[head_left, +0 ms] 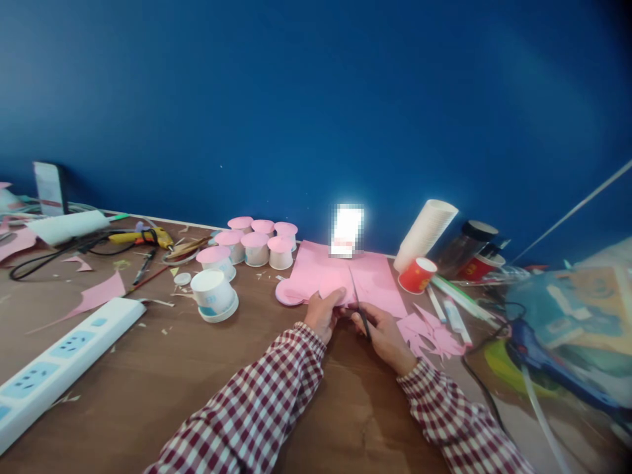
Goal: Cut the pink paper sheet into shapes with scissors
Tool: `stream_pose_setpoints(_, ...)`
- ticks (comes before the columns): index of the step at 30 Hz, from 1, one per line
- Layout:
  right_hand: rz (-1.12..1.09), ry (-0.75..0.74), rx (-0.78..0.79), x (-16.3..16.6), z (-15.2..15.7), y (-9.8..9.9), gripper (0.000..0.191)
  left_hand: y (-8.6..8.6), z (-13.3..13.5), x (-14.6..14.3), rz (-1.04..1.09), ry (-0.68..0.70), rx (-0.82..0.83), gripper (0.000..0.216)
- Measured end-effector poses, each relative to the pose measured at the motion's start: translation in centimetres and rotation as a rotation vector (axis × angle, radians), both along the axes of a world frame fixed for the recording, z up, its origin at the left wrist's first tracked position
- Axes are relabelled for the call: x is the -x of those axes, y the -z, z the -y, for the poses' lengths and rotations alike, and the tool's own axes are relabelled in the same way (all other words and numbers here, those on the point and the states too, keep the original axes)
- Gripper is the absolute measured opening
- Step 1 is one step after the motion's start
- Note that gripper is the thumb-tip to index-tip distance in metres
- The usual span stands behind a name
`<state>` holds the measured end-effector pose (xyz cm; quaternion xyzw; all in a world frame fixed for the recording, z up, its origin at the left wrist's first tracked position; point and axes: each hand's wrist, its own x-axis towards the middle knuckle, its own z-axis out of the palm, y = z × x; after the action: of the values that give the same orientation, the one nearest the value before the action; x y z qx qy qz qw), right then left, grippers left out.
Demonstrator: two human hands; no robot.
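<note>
Two hands work near the middle of the frame, over the pink sheets lying on the table. The left hand pinches a piece of pink paper, thumb on top and fingers out of sight beneath. The right hand is curled around dark scissors, whose tip points away from the person; how far the blades are parted cannot be told. For a clean edge, the left hand would do best to turn the paper into the scissors while the right stays steady, snipping in long, smooth strokes. The left fingertips should keep clear of the blade line, as they sit close to it. Lifting the paper a little should spare the sheets below from a stray cut. Offcuts would be best dropped with the pink scraps at right of centre.
</note>
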<state>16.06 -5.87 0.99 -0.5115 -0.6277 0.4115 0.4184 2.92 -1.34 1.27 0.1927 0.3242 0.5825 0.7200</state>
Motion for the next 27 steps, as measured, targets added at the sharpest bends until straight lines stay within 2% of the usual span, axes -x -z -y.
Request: stream_pose_setpoints(27, 0.002, -0.013, 0.014, -0.07, -0.07, 0.26, 0.036, 0.23, -0.08, -0.01, -0.007, 0.017, -0.003, 0.033)
